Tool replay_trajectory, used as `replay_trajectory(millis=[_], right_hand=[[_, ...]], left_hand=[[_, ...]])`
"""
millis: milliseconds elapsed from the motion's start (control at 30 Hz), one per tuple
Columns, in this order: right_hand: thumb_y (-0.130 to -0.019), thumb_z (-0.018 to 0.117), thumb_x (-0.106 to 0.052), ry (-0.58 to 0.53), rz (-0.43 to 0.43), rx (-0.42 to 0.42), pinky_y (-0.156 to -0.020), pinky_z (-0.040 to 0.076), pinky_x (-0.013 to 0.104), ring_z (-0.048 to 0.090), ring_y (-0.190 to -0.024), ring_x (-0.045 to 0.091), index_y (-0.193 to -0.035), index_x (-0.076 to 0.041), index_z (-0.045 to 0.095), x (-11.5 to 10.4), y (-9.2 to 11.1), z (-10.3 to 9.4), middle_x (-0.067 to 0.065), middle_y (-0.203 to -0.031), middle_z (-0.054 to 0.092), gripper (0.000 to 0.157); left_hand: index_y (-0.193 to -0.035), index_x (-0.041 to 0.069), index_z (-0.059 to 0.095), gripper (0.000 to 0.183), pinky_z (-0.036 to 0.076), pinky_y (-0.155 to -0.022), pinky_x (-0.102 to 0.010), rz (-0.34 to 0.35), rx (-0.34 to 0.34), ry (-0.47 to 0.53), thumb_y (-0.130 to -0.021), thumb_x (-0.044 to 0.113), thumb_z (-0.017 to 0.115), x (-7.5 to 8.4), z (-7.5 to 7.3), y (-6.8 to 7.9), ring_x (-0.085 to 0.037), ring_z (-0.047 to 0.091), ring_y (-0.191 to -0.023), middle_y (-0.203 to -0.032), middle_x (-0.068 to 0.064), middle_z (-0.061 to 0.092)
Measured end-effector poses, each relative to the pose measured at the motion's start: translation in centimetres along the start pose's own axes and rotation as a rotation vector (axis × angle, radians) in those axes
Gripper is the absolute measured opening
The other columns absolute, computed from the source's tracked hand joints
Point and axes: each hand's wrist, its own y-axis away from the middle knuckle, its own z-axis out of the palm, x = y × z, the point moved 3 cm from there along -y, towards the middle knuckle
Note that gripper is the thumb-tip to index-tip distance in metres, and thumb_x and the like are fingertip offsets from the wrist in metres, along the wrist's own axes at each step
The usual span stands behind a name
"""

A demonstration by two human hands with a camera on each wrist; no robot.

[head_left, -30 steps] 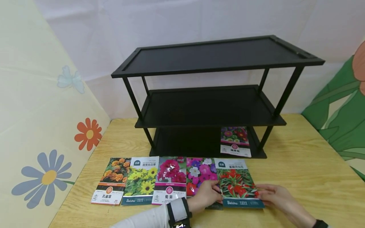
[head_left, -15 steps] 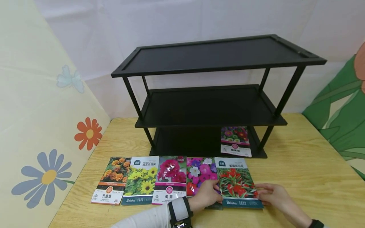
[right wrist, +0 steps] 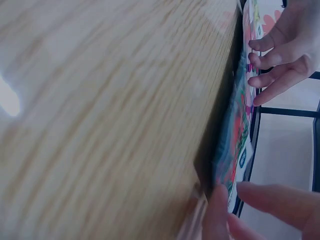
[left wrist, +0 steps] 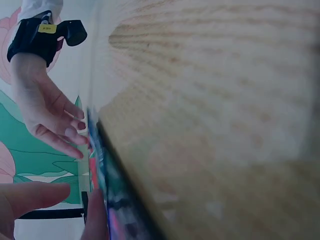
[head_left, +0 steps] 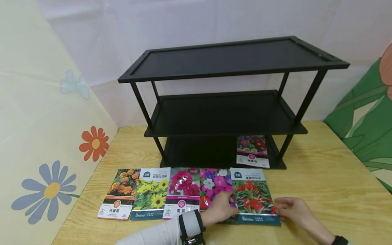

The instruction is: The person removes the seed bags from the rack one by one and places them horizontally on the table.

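A seed packet with red flowers (head_left: 252, 197) lies at the right end of a row of packets on the table. My left hand (head_left: 218, 209) rests at its left edge, over the neighbouring packet with pink and purple flowers (head_left: 215, 183), and hides part of that one. In the right wrist view the left hand's fingers (right wrist: 272, 60) are spread, tips at the packets. My right hand (head_left: 294, 211) is at the red-flower packet's right edge, fingertips beside it. From the left wrist view, that hand's fingers (left wrist: 65, 142) look loose, pointing at the packet's edge.
Packets with dark pink (head_left: 183, 185), yellow (head_left: 151, 194) and orange flowers (head_left: 120, 192) continue the row leftward. Behind stands a black three-tier shelf (head_left: 214, 114); another seed packet (head_left: 252, 151) lies on its bottom tier at the right. Wooden table (head_left: 330, 177) extends to the right.
The red-flower packet's lower right corner has shifted slightly left and toward me, settling in line with the row. Both hands have stayed almost in place at its sides.
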Motion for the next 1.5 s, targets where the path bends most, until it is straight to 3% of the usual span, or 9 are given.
replay_trajectory(millis=[167,267,433,667,867,1100,1500], right_hand=[[-0.073,0.061,0.003,0.129,-0.062,-0.006,-0.054,0.047,0.023,0.054,-0.064,0.013,-0.102,0.019,0.053,-0.4,0.1,-0.5,0.007,-0.074,0.061,0.034],[-0.074,0.060,0.001,0.180,-0.112,-0.014,-0.054,0.045,0.023,0.053,-0.065,0.013,-0.102,0.017,0.055,-0.8,0.0,-0.8,0.007,-0.077,0.061,0.032],[-0.077,0.057,-0.003,0.192,-0.126,-0.038,-0.055,0.047,0.026,0.053,-0.066,0.015,-0.106,0.016,0.054,-1.9,-0.2,-1.1,0.009,-0.080,0.061,0.034],[-0.078,0.055,-0.002,0.172,-0.165,-0.067,-0.056,0.048,0.028,0.056,-0.069,0.016,-0.110,0.016,0.051,-3.9,-0.6,-1.2,0.010,-0.083,0.061,0.037],[-0.081,0.053,-0.002,0.171,-0.180,-0.073,-0.059,0.050,0.031,0.057,-0.071,0.019,-0.113,0.017,0.048,-4.9,-1.7,-1.7,0.014,-0.086,0.060,0.037],[-0.082,0.051,-0.002,0.189,-0.239,-0.054,-0.059,0.049,0.032,0.055,-0.071,0.018,-0.111,0.019,0.047,-5.3,-3.1,-2.6,0.016,-0.084,0.059,0.036],[-0.086,0.046,-0.007,0.116,-0.189,-0.039,-0.063,0.049,0.034,0.057,-0.073,0.021,-0.115,0.020,0.043,-5.3,-5.6,-4.0,0.026,-0.091,0.058,0.040]], left_hand=[[-0.122,-0.008,0.046,0.054,0.043,-0.044,-0.019,-0.009,-0.053,0.057,-0.072,-0.002,0.065,0.4,-0.5,-0.4,-0.008,0.050,-0.047,-0.072,0.002,0.050],[-0.120,-0.008,0.049,0.048,0.042,-0.045,-0.018,0.011,-0.079,0.065,-0.074,-0.001,0.063,0.6,-0.7,-0.9,-0.007,0.049,-0.046,-0.068,0.004,0.053],[-0.111,-0.008,0.056,0.037,0.037,-0.047,-0.016,0.023,-0.076,0.043,-0.076,0.002,0.061,0.8,-0.9,-1.9,-0.003,0.044,-0.048,-0.067,0.004,0.054],[-0.113,-0.009,0.054,0.035,0.051,-0.057,-0.027,-0.070,-0.105,0.216,-0.080,0.000,0.055,0.9,-0.8,-3.5,-0.028,0.062,-0.065,-0.075,-0.013,0.062],[-0.113,-0.011,0.053,0.033,0.052,-0.060,-0.029,-0.096,-0.104,0.248,-0.082,0.000,0.053,1.6,-1.2,-4.5,-0.031,0.061,-0.072,-0.084,-0.015,0.062],[-0.111,-0.010,0.054,0.030,0.052,-0.064,-0.030,-0.092,-0.040,0.250,-0.084,0.000,0.053,1.8,-2.1,-6.1,-0.031,0.062,-0.075,-0.098,-0.015,0.061],[-0.109,-0.010,0.056,0.027,0.051,-0.067,-0.030,-0.139,0.138,0.340,-0.083,0.000,0.052,1.6,-3.3,-9.6,-0.032,0.062,-0.080,-0.092,-0.019,0.063]])
